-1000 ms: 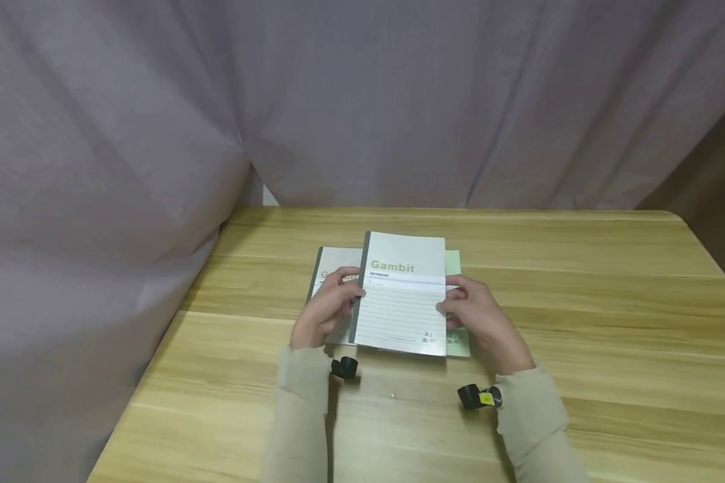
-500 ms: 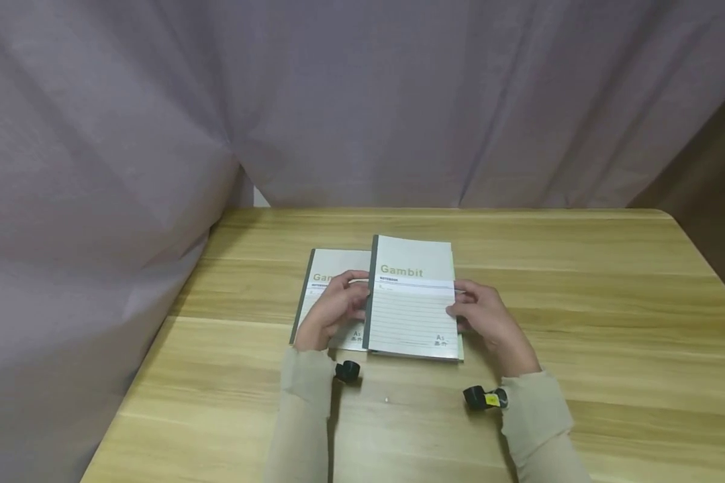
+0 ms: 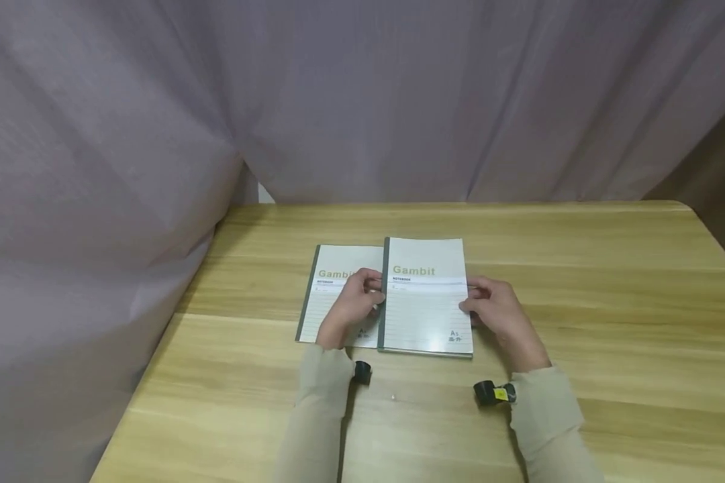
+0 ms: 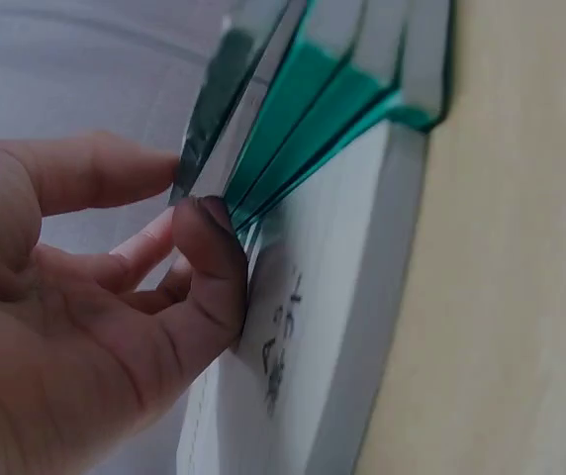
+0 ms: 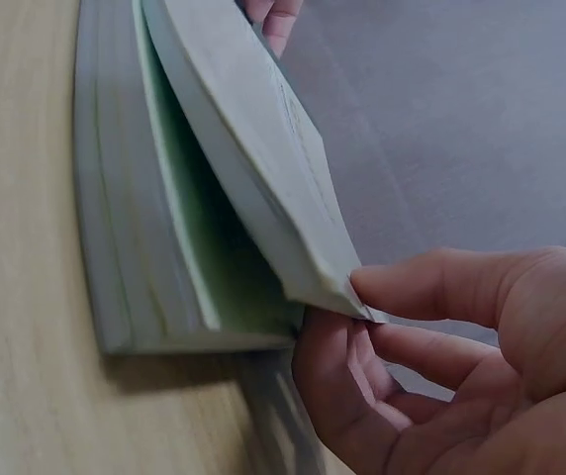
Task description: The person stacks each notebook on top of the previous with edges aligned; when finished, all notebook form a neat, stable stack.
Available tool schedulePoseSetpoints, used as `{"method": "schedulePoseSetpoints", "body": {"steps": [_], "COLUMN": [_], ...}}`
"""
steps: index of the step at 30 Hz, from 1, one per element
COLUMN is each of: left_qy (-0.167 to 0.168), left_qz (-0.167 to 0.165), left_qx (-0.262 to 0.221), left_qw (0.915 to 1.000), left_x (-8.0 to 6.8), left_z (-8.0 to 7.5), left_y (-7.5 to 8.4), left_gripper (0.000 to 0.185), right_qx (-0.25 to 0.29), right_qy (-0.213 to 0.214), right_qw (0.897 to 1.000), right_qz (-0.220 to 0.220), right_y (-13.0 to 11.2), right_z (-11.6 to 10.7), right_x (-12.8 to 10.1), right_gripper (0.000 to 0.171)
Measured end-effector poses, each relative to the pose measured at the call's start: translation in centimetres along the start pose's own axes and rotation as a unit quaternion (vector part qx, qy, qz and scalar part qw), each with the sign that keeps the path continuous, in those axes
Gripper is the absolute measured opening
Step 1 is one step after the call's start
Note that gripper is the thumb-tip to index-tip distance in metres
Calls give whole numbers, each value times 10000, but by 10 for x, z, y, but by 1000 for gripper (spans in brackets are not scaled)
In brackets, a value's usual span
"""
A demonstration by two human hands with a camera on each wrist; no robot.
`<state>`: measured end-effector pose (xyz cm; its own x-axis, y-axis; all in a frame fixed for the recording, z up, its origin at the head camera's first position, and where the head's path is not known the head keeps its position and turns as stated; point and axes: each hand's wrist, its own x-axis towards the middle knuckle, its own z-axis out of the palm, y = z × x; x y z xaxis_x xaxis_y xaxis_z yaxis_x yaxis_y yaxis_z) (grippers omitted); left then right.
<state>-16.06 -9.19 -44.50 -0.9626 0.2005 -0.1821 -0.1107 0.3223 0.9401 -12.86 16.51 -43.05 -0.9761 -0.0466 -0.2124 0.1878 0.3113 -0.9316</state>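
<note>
A grey-white "Gambit" notebook (image 3: 425,302) lies on top of a small stack in the middle of the wooden table (image 3: 580,302). My left hand (image 3: 353,310) pinches its spine edge. My right hand (image 3: 497,312) pinches its right edge. In the right wrist view the top notebook (image 5: 253,168) is raised on that side above the green and grey notebooks (image 5: 125,228) beneath, held between my thumb and fingers (image 5: 431,297). In the left wrist view my thumb (image 4: 209,267) presses on the teal-edged covers (image 4: 293,119) above a white notebook (image 4: 332,327). A second "Gambit" notebook (image 3: 333,295) lies flat to the left, partly under my left hand.
A grey curtain (image 3: 362,100) hangs behind the table and along its left side. Small black cameras sit on my left wrist (image 3: 362,373) and right wrist (image 3: 492,394). Bare wood stretches to the right and towards me.
Both hands have shifted the top notebook to the right. It now covers the green notebook that showed at its right edge, and more of the left notebook is uncovered.
</note>
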Motion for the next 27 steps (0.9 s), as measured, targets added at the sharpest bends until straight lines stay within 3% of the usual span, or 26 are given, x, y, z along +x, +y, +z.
{"method": "schedulePoseSetpoints", "body": {"steps": [11,27], "left_qy": [200,338], "left_qz": [-53,-129], "left_qx": [524,589], "left_qw": [9984,9976], "left_x": [-9,-14], "left_z": [2,-1], "left_y": [0,1], "left_gripper": [42,40], "right_qx": [-254,-996], "right_qy": [110,465], "right_qw": [9996,9939], "right_qz": [58,31], "right_y": [0,0], "right_z": [5,12], "right_x": [-4,-6], "right_gripper": [52,42]}}
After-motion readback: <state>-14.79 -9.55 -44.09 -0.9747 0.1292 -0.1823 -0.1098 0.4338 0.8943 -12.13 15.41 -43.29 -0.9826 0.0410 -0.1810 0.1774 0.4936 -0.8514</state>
